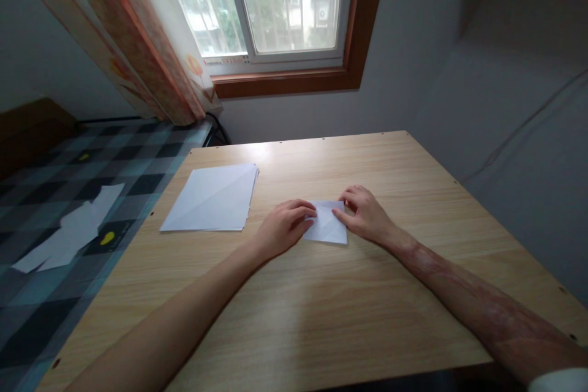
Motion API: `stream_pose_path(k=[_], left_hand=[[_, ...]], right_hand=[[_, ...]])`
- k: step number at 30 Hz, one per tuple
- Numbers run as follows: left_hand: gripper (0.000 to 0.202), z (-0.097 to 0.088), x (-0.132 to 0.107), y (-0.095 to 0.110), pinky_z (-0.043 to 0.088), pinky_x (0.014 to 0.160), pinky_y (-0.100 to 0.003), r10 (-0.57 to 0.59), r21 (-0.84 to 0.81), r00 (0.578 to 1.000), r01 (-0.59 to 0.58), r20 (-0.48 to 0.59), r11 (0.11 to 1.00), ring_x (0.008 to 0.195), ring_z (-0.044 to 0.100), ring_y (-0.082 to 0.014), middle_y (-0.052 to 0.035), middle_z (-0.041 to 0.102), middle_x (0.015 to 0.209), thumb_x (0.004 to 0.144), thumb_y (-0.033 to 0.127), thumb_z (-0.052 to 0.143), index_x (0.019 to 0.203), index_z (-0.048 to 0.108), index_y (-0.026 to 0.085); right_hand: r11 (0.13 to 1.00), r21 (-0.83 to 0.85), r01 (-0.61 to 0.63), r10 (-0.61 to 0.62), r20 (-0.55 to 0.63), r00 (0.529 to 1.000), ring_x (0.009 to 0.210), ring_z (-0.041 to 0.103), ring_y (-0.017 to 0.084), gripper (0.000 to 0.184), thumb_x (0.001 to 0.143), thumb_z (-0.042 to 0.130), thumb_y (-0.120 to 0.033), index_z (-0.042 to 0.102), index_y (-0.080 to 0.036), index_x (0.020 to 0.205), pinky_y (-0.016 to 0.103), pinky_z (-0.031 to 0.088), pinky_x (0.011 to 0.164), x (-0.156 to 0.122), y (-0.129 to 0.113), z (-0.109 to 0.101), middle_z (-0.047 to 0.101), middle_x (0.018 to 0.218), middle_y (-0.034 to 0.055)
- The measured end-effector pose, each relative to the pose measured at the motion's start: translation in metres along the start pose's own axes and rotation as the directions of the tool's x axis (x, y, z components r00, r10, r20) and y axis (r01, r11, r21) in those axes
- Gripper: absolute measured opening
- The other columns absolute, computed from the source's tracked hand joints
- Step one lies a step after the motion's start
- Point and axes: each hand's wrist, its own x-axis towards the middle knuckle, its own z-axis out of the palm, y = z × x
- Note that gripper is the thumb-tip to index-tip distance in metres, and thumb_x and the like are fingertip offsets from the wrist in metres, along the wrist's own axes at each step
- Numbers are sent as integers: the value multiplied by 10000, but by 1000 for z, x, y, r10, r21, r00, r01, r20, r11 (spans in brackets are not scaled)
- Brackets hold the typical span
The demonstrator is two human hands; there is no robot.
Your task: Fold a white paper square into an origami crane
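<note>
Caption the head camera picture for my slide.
Left hand and right hand press a small folded paper on a wooden table.

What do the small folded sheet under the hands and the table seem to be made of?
Folded sheet: thin white paper, matte, with visible creases. Table: looks like light wood or wood-grain laminate; straight grain lines and a soft sheen, so which one is unclear.

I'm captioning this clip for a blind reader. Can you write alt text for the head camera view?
Two bare hands press a small folded white paper on a wooden table, the left hand on its left edge and the right hand on its right. A stack of white sheets lies to the left, below a curtained window.
</note>
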Motion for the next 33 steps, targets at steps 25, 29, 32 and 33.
stream_pose_path(k=[25, 29, 32, 33], left_hand=[[201, 0, -1, 8, 540, 1086, -509, -79, 264, 994, 98, -80, 959, 1226, 701, -303, -83, 746, 1370, 1027, 371, 738, 1196, 736, 262], [156, -1, -1, 7, 544, 1018, -475, -51, 274, 996, 68, -69, 959, 1089, 718, -267, -66, 794, 1183, 1091, 297, 616, 1067, 763, 251], [196, -1, 0, 7, 539, 1011, -465, -46, 262, 998, 58, -51, 963, 1064, 731, -258, -57, 814, 1159, 1110, 263, 566, 1076, 758, 247], [195, -1, 0, 8, 540, 1010, -463, -47, 257, 998, 59, -51, 965, 1066, 735, -258, -55, 816, 1167, 1110, 257, 561, 1087, 755, 246]], right_hand=[[990, 47, 132, -136, 88, 987, 1036, 699, 304, 134, 1023, 731, -364, 801, -256, 1057, 564, 446, 1150, -1, -10, -7, 798, 1128, 93], [988, 74, 135, -143, 108, 984, 1017, 691, 294, 158, 1052, 667, -342, 788, -252, 1007, 529, 473, 1085, 0, -13, -10, 799, 1129, 98], [985, 96, 145, -157, 124, 980, 1038, 684, 293, 164, 1056, 635, -324, 774, -248, 1013, 512, 461, 1084, 0, -14, -13, 794, 1138, 95], [983, 103, 149, -162, 132, 978, 1049, 682, 295, 163, 1054, 625, -312, 772, -247, 1027, 511, 453, 1091, 0, -14, -14, 793, 1145, 95]])
